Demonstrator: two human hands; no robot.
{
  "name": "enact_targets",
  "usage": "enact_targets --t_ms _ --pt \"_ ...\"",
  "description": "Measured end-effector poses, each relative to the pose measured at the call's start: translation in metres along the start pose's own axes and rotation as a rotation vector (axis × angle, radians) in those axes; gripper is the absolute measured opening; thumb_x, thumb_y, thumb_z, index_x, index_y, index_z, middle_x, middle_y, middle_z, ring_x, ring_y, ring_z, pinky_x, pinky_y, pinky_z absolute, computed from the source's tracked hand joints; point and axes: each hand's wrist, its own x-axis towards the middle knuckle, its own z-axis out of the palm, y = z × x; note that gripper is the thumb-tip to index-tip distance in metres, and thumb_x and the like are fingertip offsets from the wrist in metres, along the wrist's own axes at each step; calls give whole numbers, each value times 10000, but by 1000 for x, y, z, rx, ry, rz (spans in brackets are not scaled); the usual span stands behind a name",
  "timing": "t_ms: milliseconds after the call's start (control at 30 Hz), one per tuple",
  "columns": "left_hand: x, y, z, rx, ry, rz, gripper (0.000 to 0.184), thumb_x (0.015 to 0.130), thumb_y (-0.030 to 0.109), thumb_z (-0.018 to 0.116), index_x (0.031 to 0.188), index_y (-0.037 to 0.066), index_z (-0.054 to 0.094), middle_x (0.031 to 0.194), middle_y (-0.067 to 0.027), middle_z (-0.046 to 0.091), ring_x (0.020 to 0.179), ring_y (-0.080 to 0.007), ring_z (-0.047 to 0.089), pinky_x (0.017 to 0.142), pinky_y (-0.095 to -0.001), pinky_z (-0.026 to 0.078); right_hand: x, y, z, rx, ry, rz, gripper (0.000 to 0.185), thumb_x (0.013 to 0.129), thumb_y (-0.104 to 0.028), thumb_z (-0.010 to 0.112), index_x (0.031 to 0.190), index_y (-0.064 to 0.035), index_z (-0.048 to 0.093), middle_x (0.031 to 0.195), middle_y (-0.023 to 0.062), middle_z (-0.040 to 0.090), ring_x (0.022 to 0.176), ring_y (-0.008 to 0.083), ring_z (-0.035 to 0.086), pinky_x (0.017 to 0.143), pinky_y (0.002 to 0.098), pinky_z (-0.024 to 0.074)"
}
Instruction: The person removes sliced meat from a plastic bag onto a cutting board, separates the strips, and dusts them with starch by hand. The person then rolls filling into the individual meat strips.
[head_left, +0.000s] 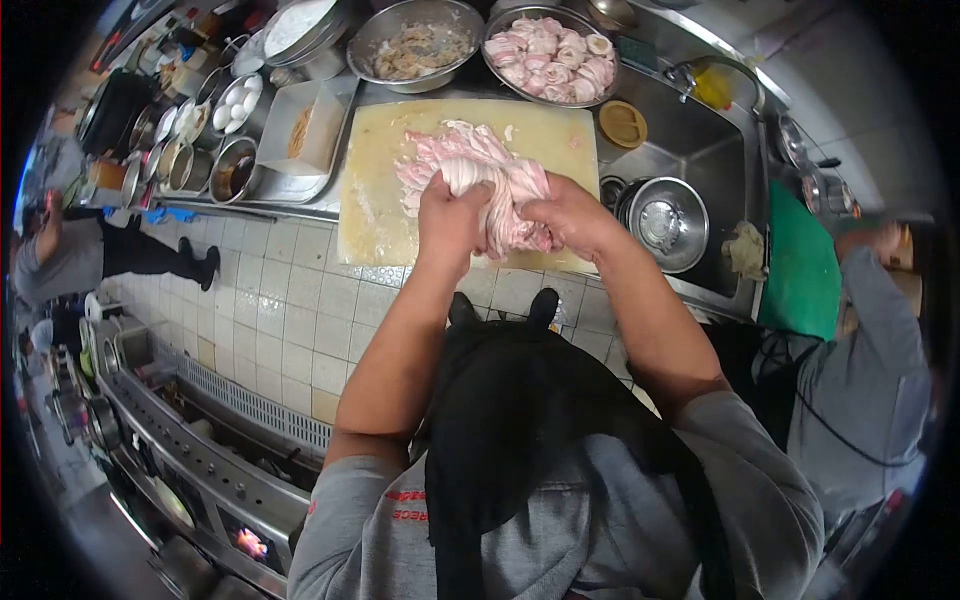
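Observation:
Between my two hands is a pale pink, layered sheet of raw meat, bunched and folded above a yellowish cutting board. My left hand grips its left side, with the fingers curled into the folds. On the right side my right hand is closed round another part of it. Looser pink strips spread over the board beyond my hands. Behind the board stand a metal bowl of brownish mixture and a bowl of rolled pink meat pieces.
A sink with a metal bowl lies to the right, beside a green board. Eggs, a plastic container and pots stand left. Co-workers are at the right and far left.

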Motion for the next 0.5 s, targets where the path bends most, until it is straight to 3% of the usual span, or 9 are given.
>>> enact_targets --t_ms 67,267,367,433,500 --pt "10 7 4 -6 -33 52 226 835 48 609 1044 -19 555 807 -110 634 520 -181 596 344 -309 432 2 -11 -3 -29 37 26 299 801 -78 592 1093 -17 616 761 36 619 534 101 550 436 243 414" --pt "44 39 24 82 -113 132 237 776 47 622 991 -32 566 808 -125 632 563 -197 608 389 -345 451 5 -45 -11 -142 143 -85 238 813 -116 596 1040 -50 618 713 13 597 486 76 502 403 232 379" --pt "70 61 48 71 -205 244 235 758 67 643 956 -39 574 795 -127 631 572 -197 611 400 -348 450 11 -70 -33 -182 153 -146 242 821 -114 587 1055 -73 633 727 -16 604 511 65 508 419 220 378" --pt "86 65 57 147 -217 454 213 754 81 656 914 -40 582 789 -131 632 568 -199 614 389 -351 450 6 -89 -35 -271 184 -200 202 829 -108 575 1018 -80 641 726 -41 603 514 50 497 416 205 349" --pt "72 85 66 115 -256 385 216 753 87 660 913 -41 589 793 -136 636 594 -201 623 420 -349 472 -7 -108 -31 -272 212 -183 171 834 -114 572 991 -80 633 720 -38 601 503 48 487 409 202 336"
